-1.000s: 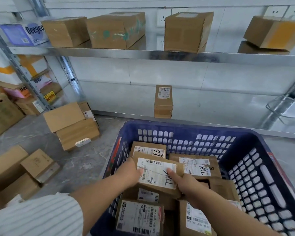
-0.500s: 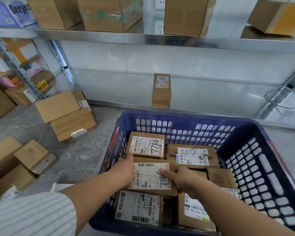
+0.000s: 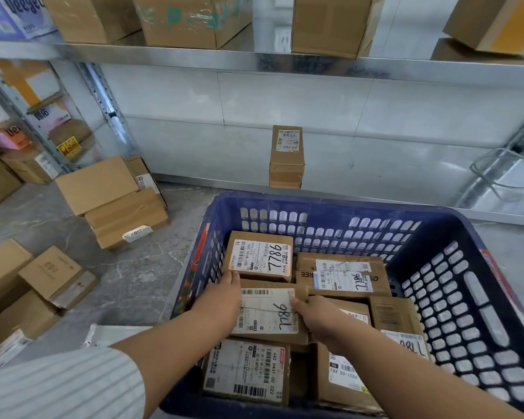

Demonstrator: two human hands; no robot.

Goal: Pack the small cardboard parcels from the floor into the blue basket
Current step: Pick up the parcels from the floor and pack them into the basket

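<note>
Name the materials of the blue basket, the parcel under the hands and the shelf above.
The blue basket looks like moulded plastic, slightly glossy, with slotted walls. The parcel is matte brown cardboard with a white paper label stuck on. The shelf seems to be sheet metal, bright and reflective, mirroring the boxes on it.

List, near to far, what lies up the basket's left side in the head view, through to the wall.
642 H431 parcel → gripped parcel, between left hand and right hand → far-corner parcel → blue basket, its far wall → upright parcel at the wall.
</note>
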